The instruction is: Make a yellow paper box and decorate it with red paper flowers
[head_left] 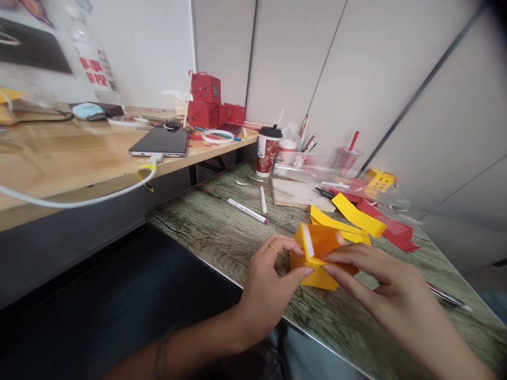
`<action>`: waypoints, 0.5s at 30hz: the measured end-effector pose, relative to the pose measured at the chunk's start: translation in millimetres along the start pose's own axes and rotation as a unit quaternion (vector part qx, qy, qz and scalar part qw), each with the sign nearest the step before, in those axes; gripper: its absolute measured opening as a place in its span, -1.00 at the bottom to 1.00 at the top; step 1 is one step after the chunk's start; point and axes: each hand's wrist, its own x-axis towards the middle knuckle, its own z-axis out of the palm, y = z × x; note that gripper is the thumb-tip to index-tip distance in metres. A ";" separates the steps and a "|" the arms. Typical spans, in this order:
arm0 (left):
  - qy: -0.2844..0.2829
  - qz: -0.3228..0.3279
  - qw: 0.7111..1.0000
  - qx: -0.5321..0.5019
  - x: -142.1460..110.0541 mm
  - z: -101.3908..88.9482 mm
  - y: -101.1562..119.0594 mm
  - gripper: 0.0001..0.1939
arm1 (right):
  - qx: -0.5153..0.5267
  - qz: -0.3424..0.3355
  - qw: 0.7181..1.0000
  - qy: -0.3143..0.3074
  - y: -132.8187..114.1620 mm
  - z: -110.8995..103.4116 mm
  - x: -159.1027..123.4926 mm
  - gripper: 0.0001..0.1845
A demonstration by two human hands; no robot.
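Note:
Between my hands, near the front edge of the table, is a yellow paper box (pixel 320 279) with its top open and white strips along some inner edges. My left hand (pixel 273 274), a ring on one finger, pinches the box's near left corner between thumb and fingers. My right hand (pixel 380 279) grips the near wall's upper edge, its thumb outside and fingertips at the rim. Part of the box's right side is hidden behind my right fingers. Just beyond it lie yellow paper strips (pixel 358 215).
White markers (pixel 247 211), a wooden board (pixel 295 194), a lidded paper cup (pixel 268 150) and red paper (pixel 390 224) lie or stand farther back. A pen (pixel 449 296) lies at right. Red paper boxes (pixel 204 113) and a tablet (pixel 160 141) rest on the higher wooden desk (pixel 79 148).

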 end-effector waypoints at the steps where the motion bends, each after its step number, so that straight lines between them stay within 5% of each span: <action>1: 0.010 -0.001 1.000 0.009 -0.8 0.9 0.7 -0.83 | 0.007 0.014 1.000 -0.001 -0.2 0.2 0.2 -0.80; 9: 0.060 0.016 0.998 0.000 -5.6 2.6 -0.4 -0.91 | 0.039 0.098 0.994 -0.017 -0.9 5.5 6.3 -0.75; 15: 0.078 0.017 0.996 -0.032 -5.2 3.9 0.2 -0.89 | 0.019 0.084 0.996 -0.033 -0.3 4.8 6.6 -0.73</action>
